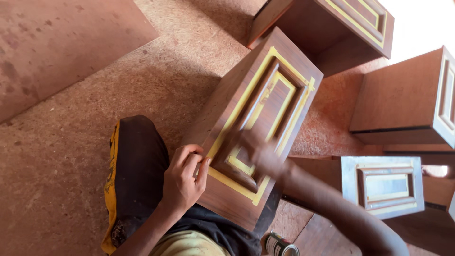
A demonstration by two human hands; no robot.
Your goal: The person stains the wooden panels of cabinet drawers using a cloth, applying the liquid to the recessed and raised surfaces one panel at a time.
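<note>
Left hand: my left hand (182, 178) pinched the yellow tape (215, 176) at the near left edge of the drawer front (258, 118), fingers closed on the strip so it lay flat along the groove.
Right hand: my right hand (263, 154) was blurred over the recessed panel; I could not tell whether it was open or closed, though it seemed to brace the piece.
Drawer box: it stood on end against my knee (137, 161), front turned up so the face was within reach.
Beyond: other taped drawers (384, 185) lay to the right, a small tin (279, 245) near my leg, all on the board floor (61, 156).
</note>
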